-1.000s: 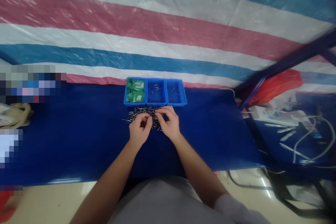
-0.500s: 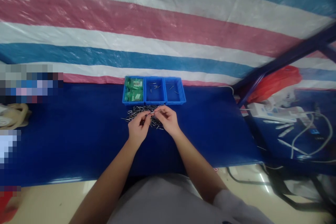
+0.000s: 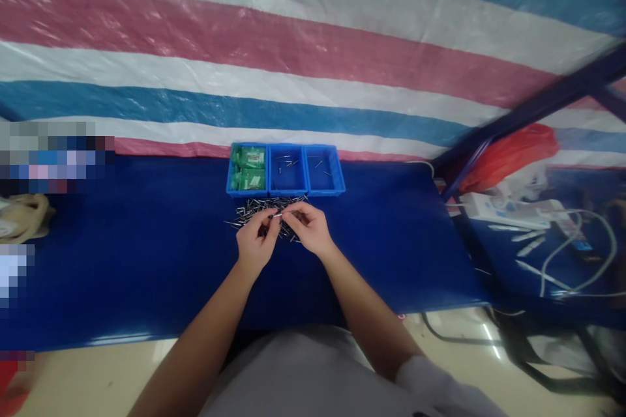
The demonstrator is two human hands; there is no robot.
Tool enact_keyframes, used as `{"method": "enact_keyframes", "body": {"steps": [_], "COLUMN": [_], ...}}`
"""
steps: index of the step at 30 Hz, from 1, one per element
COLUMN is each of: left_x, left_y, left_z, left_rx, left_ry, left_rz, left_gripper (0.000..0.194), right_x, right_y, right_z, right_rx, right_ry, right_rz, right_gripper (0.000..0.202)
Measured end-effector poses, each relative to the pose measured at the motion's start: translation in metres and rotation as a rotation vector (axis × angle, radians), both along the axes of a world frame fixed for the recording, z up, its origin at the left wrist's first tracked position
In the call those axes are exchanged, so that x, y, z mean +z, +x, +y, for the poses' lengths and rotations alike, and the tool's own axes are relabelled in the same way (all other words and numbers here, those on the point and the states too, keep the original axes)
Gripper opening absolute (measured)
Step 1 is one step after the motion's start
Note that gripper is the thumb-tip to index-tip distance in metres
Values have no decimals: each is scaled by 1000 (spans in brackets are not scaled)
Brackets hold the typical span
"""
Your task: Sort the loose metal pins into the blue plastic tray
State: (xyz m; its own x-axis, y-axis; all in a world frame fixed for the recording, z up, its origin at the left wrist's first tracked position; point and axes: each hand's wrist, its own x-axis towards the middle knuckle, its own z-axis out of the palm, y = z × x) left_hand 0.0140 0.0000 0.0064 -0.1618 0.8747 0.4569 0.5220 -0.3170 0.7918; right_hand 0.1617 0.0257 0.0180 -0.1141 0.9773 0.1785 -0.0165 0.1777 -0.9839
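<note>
Between the fingertips of both hands is a small, thin metal rod, shiny and silvery; its exact kind is too small to make out. My left hand pinches its left end, and my right hand closes on its right end. Right behind and under the fingers lies a loose pile of thin metal rods, dark and silvery, partly hidden by my hands. Beyond the pile stand three joined blue bins. Green packets fill the left bin. A few thin metal pieces lie in the middle bin and in the right bin.
The blue tabletop runs out to both sides. A striped plastic sheet hangs behind it. At right are a dark frame bar, a red bag, a white power strip and cables. A beige bag sits far left.
My right fingertips have shifted slightly left and down, nearer the left ones, on the metal rod. The pile and bins look the same; the view has moved a little.
</note>
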Motion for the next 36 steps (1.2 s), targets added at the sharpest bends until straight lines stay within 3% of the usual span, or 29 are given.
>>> {"method": "enact_keyframes", "body": {"steps": [15,26,36], "left_x": [-4,-6,-3], "left_y": [0,-1,1], "left_z": [-1,0,-1], "left_rx": [-72,-48,-113], "left_ry": [17,-88,-86], "left_rz": [-23,0,-8], "left_gripper": [19,21,21], "right_x": [5,4,2], "right_y": [2,1,3], "right_z": [0,-1,1], "right_rx": [39,-10,-63], "right_ry": [-56,30,-7], "right_rz": [-4,-77,-84], "right_gripper": [34,17,26]}}
